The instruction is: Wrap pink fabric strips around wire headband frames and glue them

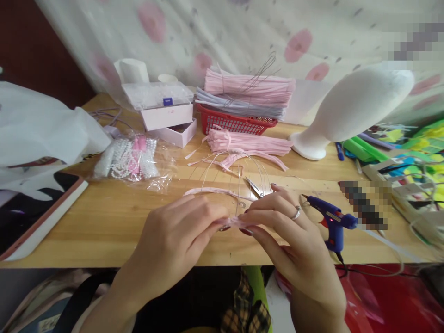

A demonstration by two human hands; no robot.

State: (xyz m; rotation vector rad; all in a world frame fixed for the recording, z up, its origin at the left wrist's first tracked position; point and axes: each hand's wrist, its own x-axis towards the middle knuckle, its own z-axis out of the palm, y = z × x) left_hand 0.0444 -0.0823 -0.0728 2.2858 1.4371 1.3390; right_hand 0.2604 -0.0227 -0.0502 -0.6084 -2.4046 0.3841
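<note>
Near the front edge of the table, my left hand (pixel 176 236) and my right hand (pixel 294 240) pinch a pink wrapped strip (pixel 234 223) between thumbs and fingers, close together. The strip appears to belong to a thin wire frame (pixel 238 185) that arches away from me, with a pale pink band (pixel 208 190) along one side. A ring sits on a finger of my right hand. Just beyond that hand lie silver scissors (pixel 254 188), partly covered by the wire and fingers. To its right stands a blue glue gun (pixel 333 219) with a small red light on.
Behind the frame lies a bundle of pink fuzzy stems (pixel 249 141). A red basket (pixel 236 122) holds more pink and grey stems. Bagged pearl beads (pixel 133 157), stacked boxes (pixel 168 115) and a tablet-like device (pixel 38 208) are left. A white foam head (pixel 360 106) stands right.
</note>
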